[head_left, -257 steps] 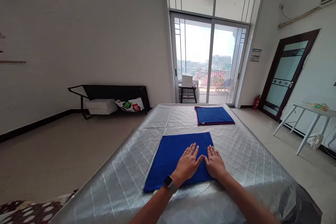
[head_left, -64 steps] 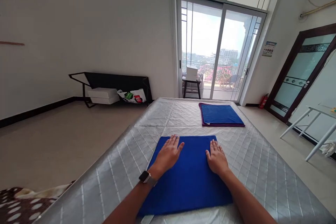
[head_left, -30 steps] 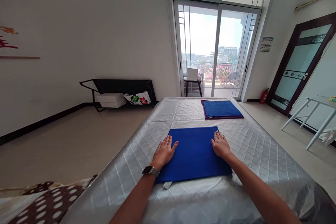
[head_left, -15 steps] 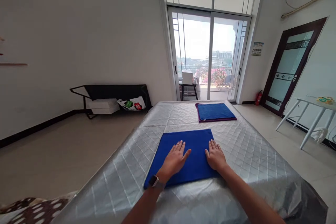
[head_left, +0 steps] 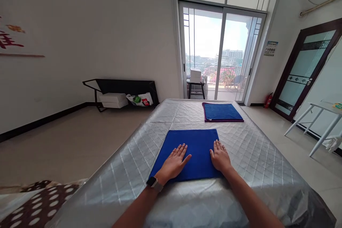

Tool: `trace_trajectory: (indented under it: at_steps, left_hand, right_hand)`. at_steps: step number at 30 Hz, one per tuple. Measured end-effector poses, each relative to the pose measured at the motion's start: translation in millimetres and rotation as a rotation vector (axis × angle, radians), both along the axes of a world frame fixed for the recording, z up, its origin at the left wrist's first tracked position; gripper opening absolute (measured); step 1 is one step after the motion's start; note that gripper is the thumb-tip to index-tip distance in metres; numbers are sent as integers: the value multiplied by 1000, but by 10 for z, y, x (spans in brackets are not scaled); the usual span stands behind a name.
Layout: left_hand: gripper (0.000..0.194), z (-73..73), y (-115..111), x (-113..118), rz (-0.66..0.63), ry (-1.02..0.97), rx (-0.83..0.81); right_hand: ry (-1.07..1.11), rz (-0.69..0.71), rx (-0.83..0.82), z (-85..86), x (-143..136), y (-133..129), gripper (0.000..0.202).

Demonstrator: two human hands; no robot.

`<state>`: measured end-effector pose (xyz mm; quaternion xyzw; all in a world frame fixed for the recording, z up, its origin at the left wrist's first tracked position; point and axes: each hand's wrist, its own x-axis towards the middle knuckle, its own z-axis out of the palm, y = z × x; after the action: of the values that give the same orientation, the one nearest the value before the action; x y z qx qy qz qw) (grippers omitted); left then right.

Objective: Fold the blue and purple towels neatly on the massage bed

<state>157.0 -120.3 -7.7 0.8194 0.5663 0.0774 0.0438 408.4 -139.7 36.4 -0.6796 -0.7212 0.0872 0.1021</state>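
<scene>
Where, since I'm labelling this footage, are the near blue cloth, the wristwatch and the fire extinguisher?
Near blue cloth (head_left: 200,157): head view, middle of its upper surface.
Wristwatch (head_left: 152,181): head view, its dark face.
Fire extinguisher (head_left: 268,100): head view, its red body.

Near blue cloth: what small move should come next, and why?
Probably smooth the left hand outward to the left edge of the near blue cloth. The right hand is already at the right edge, while the left hand's fingers lie inward, with a strip of cloth beyond them. The cloth looks nearly flat, so a light pass seems enough.
</scene>
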Motion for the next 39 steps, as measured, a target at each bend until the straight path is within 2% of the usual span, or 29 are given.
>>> trace_trajectory:
  at_steps: [2,4,7,14,19,23,27,29,31,36,39]
  left_hand:
    - [74,-92,-28,-391,95,22,23]
    - [74,-177,-79,-706,131,43,56]
    - [76,-218,-184,-916,157,41,91]
    - [78,59,-306,-737,234,-43,33]
    - [78,102,-312,-713,247,-28,17]
    - [72,75,-334,-760,220,-18,111]
    - [62,150,-391,-803,240,-63,322]
    - [59,218,-422,-718,261,-102,412]
    - [55,282,-457,-495,228,-125,439]
    - [54,345,-515,529,-112,-84,379]
    - [57,293,-499,1018,-207,-49,303]
  right_hand:
    - [-3,-3,-2,-4,0,3,63]
    - [-9,-6,-7,-10,0,8,63]
    - [-23,-12,-6,15,-7,14,63]
    - [-141,-19,22,199,-64,-127,61]
    - [-115,19,6,138,-86,-366,63]
    - [-70,5,-5,65,-89,-430,66]
    - [-30,7,16,11,-83,-412,65]
    - [-12,11,31,-20,-78,-402,65]
    - [0,13,45,-49,-74,-397,65]
    - [-8,18,55,-59,-59,-396,64]
    - [-25,42,43,-28,-48,-402,62]
